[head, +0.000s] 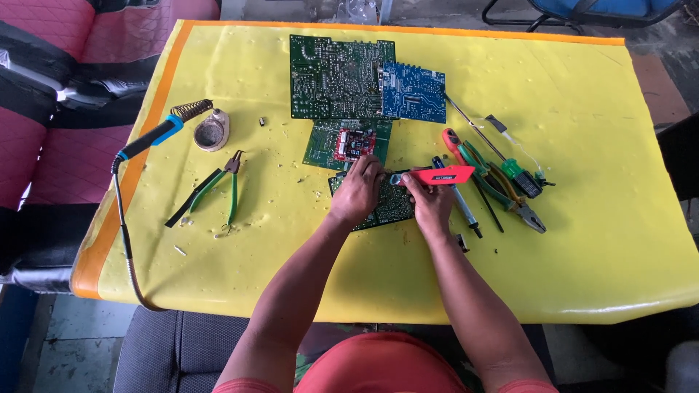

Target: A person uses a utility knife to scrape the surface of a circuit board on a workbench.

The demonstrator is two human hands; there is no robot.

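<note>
Left hand [357,191] pressed flat on small green circuit board [382,207], fingers closed on its edge. Right hand [431,200] wrapped shut around red utility knife [437,175]. Likely stiff, brittle; best gripped by edges

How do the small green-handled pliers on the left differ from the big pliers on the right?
The small green-handled pliers lie alone on the yellow cover with handles spread wide; the big pliers lie in a pile of tools with handles nearly together. The small pair has a slim pointed nose, the big pair a broad blunt head. Both have green grips, and neither hand touches them.
</note>
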